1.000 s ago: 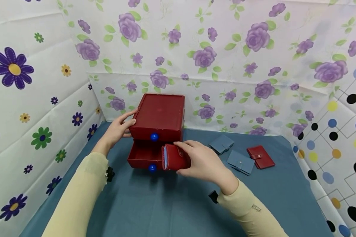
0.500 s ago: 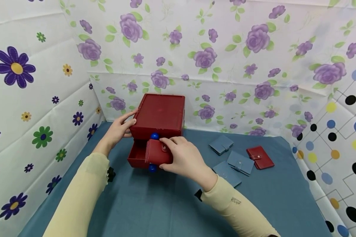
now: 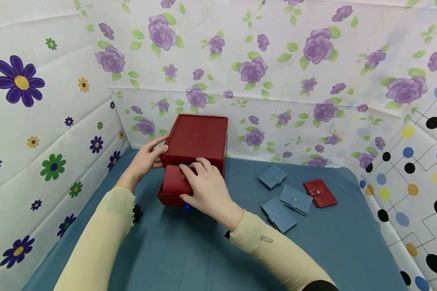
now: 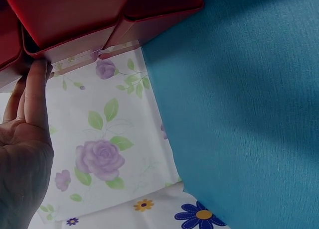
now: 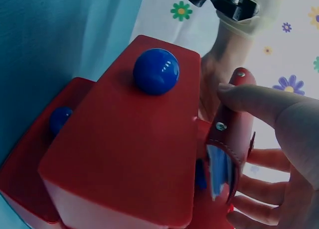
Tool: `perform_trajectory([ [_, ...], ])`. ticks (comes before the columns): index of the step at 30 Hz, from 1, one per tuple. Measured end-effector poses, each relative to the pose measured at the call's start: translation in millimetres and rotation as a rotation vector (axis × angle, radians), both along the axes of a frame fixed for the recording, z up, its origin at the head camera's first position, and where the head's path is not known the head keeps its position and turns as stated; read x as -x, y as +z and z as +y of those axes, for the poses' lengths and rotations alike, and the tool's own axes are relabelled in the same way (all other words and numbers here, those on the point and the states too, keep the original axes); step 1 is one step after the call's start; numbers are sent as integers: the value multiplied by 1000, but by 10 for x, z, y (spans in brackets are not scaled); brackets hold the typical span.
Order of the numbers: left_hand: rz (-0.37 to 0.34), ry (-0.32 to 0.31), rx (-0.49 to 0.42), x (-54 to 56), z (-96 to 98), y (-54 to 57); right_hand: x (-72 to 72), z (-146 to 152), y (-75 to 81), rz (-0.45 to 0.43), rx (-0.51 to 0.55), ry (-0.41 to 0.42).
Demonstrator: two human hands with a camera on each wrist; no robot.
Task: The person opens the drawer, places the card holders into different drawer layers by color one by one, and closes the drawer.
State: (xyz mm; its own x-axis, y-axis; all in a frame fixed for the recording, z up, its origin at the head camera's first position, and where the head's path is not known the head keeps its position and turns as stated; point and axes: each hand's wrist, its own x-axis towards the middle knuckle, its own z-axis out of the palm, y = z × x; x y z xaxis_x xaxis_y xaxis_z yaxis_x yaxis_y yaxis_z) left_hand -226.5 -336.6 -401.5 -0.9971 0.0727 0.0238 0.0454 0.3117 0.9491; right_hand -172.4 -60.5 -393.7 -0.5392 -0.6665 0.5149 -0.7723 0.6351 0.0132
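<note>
My right hand (image 3: 207,190) pinches a red snap card wallet (image 3: 175,180) between thumb and fingers. The wallet is close over the pulled-out drawer (image 3: 172,200) of a red drawer box (image 3: 198,135). In the right wrist view the wallet (image 5: 229,134) stands on edge beside the drawer front (image 5: 124,134), with bluish card sleeves showing at its end. My left hand (image 3: 145,157) rests against the box's left side, fingers extended along it. In the left wrist view the left hand's fingers (image 4: 36,97) touch the box's lower edge. The drawer's inside is mostly hidden by the wallet.
To the right on the blue cloth (image 3: 240,250) lie three blue-grey snap wallets (image 3: 278,215) and one red wallet (image 3: 319,193). Blue round knobs (image 5: 157,72) stick out from the drawer fronts. Flower-patterned sheets (image 3: 276,81) rise behind and at the left; a dotted one stands right.
My right hand has moved left with the red wallet, bringing it from the drawer's right end to over its left part. The left hand has stayed on the box.
</note>
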Motion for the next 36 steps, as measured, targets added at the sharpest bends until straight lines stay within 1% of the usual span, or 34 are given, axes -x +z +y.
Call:
perform_trajectory([
  [4,2,-4,2,0,6,-8,-3,-69,-8,54,-23,-12],
  [8,6,1,7,-5,-1,-7,-43,-127,-16,103,-67,-30],
  [13,1,12,23,-8,-20,-2,-101,-231,-13,157,-109,-74],
  [16,-5,17,25,-9,-22,3,-116,-297,7,173,-148,-111],
  [19,-6,14,13,-6,-19,4,-118,-351,25,173,-196,-129],
  [25,4,9,7,9,-13,4,-98,-399,37,157,-251,-116],
  [31,12,1,2,13,-10,6,-76,-410,27,150,-263,-93],
  [36,2,1,-5,10,-8,-6,-62,-386,17,110,-258,-74],
])
